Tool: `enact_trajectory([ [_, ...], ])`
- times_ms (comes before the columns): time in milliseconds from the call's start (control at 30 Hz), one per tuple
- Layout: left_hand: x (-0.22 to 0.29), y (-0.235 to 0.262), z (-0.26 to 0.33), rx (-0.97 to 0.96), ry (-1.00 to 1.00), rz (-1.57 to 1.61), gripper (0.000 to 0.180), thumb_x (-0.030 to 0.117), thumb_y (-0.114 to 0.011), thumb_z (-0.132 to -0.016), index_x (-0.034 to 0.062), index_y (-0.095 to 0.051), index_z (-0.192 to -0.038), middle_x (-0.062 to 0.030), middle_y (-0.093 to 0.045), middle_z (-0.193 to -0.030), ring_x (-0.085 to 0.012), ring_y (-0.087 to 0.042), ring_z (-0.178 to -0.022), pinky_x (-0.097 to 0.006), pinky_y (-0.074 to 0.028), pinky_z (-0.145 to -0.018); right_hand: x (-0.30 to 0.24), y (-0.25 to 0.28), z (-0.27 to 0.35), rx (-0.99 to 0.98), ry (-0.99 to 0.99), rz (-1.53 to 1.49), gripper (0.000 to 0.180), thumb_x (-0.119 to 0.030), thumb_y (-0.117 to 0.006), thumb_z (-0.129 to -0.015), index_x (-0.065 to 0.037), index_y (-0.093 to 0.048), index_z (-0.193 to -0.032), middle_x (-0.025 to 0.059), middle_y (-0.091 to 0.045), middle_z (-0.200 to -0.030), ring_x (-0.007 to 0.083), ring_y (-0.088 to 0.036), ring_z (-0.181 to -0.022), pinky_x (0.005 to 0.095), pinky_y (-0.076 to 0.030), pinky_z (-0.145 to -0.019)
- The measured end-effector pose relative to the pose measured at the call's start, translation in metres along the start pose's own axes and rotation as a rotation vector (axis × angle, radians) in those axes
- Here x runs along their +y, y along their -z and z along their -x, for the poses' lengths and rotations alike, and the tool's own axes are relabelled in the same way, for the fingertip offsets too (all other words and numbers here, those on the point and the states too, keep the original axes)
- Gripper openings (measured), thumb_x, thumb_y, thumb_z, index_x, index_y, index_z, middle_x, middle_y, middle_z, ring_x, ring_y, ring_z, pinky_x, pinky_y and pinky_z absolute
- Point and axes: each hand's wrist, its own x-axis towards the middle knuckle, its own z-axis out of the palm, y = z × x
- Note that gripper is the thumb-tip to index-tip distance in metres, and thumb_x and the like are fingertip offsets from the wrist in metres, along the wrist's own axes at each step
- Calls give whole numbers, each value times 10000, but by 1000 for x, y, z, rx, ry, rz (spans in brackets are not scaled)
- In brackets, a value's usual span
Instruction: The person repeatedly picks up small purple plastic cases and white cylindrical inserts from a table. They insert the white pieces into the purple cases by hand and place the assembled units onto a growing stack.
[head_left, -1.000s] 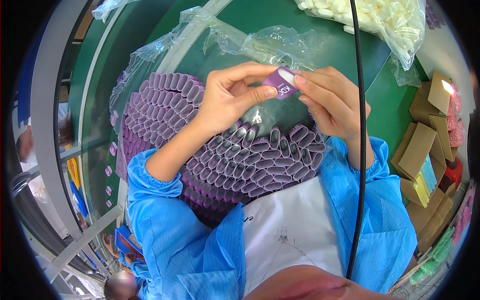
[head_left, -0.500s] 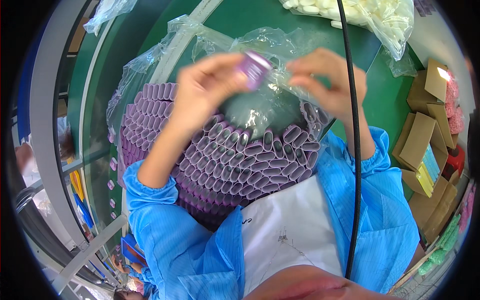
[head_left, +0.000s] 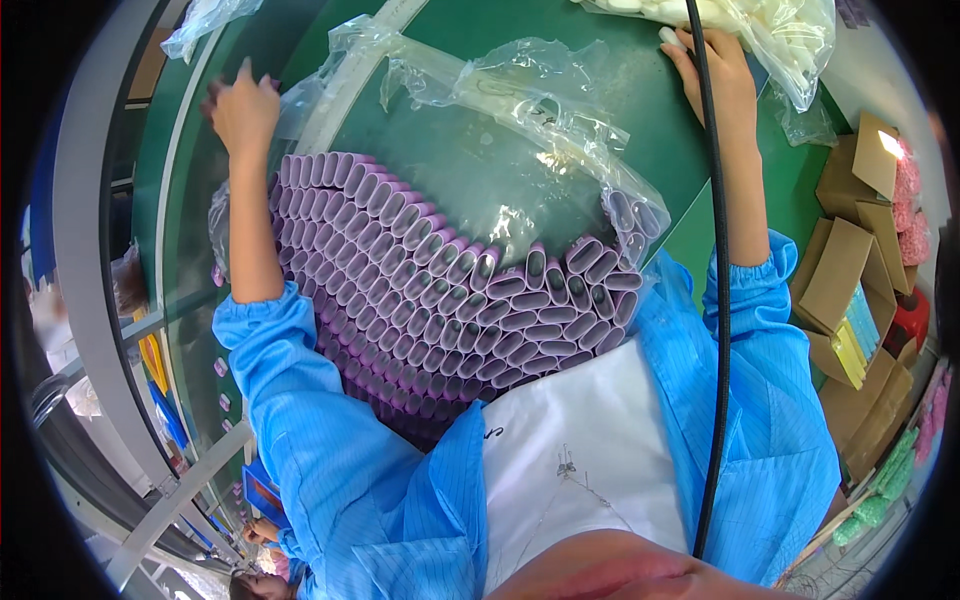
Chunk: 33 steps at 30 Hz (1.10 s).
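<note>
My right hand [head_left: 725, 85] reaches to the far right edge of the table, its thumb and finger closed around a small white oval piece [head_left: 671, 38] beside a clear bag of white pieces [head_left: 765, 45]. A black cable crosses in front of this hand. Far to the left, my left hand [head_left: 245, 115] is stretched over the green belt, fingers apart and slightly blurred. Dark purple shows by its fingertips, too smeared to make out. Between my arms, many purple oval tubes [head_left: 430, 300] stand packed in rows, open ends toward me, with clear plastic film [head_left: 500, 90] behind them.
A black cable [head_left: 712, 300] hangs down the right side. Open cardboard boxes [head_left: 840, 280] with yellow and blue contents stand at the right. Single purple pieces [head_left: 221, 367] lie along the belt at the left. Another person's hand [head_left: 262, 530] shows at the lower left.
My hands have moved apart from above the tubes. The left, which held a purple piece, went far left; the right went to the white piece at the far right.
</note>
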Motion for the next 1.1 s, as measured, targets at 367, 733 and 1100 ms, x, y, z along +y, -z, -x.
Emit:
enact_trajectory([
  [367,166,214,56,-352,-579,1277,183,148,-750,-754,5,-647,-800,-116,-581,-753,-313,-594,-725,-383,-485,-637,-3,-13,1,49,21,-84,197,-96,-696,-826,-71,-697,-1021,96,-664,-924,271,-624,-863,359,-503,-771],
  [733,195,210,67,-477,-605,1720,297,119,-756,-748,2,-679,-1010,-166,-662,-959,-343,-650,-866,-399,-530,-761,-9,-9,-1,62,28,-104,164,-71,-701,-816,-50,-655,-972,100,-661,-929,282,-622,-883,360,-503,-768],
  [1100,140,206,54,-266,-648,1488,426,64,-709,-817,73,-625,-1234,-83,-658,-968,-208,-641,-856,-306,-524,-729,5,-9,0,41,89,-91,163,-101,-736,-802,-40,-683,-944,92,-669,-880,247,-651,-800,338,-534,-707],
])
